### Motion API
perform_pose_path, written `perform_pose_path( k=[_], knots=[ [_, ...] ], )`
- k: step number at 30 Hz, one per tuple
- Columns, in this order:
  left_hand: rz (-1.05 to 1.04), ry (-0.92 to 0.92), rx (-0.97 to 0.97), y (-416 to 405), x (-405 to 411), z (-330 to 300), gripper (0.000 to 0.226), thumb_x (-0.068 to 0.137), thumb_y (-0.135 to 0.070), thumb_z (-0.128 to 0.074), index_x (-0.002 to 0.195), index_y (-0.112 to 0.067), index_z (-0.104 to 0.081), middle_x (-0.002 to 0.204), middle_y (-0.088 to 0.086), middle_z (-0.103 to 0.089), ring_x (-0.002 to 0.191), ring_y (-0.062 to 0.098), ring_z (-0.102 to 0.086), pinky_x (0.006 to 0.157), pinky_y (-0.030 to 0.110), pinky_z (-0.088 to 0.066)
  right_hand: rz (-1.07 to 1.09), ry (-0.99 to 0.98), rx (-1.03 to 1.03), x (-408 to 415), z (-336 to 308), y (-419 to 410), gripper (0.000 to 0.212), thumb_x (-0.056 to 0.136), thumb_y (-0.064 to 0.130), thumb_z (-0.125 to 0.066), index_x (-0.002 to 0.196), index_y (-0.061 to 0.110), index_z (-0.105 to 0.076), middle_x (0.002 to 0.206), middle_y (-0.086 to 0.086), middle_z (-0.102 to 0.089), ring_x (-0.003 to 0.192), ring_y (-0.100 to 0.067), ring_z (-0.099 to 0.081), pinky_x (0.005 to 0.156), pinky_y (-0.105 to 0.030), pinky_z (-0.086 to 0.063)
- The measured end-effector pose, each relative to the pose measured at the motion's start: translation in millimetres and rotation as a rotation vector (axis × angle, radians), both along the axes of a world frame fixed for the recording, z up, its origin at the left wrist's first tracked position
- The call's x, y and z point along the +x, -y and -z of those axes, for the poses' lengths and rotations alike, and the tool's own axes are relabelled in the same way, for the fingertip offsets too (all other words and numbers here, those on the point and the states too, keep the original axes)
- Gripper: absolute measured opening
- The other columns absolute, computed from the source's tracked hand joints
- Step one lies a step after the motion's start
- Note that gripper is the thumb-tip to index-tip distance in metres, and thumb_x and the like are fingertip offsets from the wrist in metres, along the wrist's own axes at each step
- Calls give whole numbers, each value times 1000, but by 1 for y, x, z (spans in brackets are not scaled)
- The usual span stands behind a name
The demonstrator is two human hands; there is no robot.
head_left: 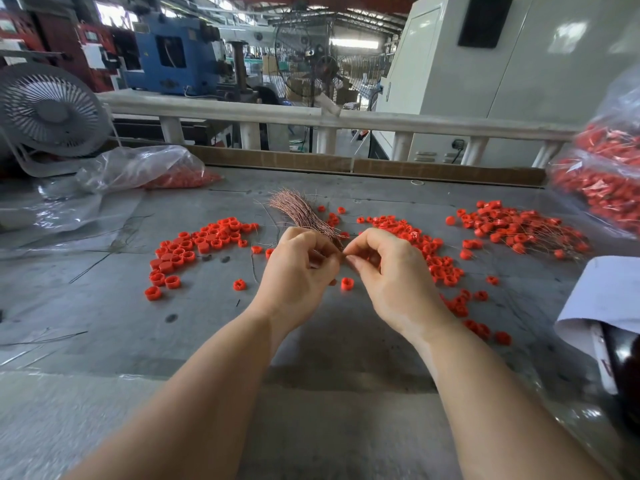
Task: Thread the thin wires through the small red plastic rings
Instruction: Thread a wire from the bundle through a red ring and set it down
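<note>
My left hand (298,271) grips a bundle of thin coppery wires (298,213) that fans out away from me above the table. My right hand (388,268) is right beside it, with thumb and forefinger pinching at the bundle's near end, seemingly on a single wire. Loose small red plastic rings lie in a pile on the left (194,247) and another pile to the right (426,251). One single red ring (347,283) lies on the table just below my fingers. At the far right is a heap of rings with wires through them (516,226).
The grey worktable (329,341) has stray wires on its left side. A clear bag of red rings (166,174) lies at the back left beside a white fan (48,112). Full bags of wired rings (606,174) sit at the right edge. A white sleeve (602,299) is at the right.
</note>
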State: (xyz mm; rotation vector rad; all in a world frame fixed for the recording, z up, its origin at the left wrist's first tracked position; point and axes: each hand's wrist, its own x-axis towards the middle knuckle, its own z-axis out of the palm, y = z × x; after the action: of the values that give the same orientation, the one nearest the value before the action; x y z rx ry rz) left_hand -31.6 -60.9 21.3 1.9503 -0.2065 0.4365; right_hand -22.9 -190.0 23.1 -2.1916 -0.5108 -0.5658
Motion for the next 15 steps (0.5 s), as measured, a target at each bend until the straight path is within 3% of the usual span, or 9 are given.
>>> perform_pose_path(
  k=[7,15],
  knots=[
    [14,-23,-121,0,1,-1,18,85,-6,-63,72,-18,-63,93,0,-54,62,12,-63,58,11,-48,28,11,83,1,-2,2,11,85,5,-63,78,13,-63,69,7,-56,62,1,-49,56,-5,-36],
    [35,-25,-144,0,2,1,24,84,-5,-65,69,-24,-63,91,-5,-54,57,3,-62,59,12,-50,29,-2,74,1,-1,1,15,85,7,-64,76,19,-61,67,12,-54,61,-1,-47,59,-8,-36]
  ],
)
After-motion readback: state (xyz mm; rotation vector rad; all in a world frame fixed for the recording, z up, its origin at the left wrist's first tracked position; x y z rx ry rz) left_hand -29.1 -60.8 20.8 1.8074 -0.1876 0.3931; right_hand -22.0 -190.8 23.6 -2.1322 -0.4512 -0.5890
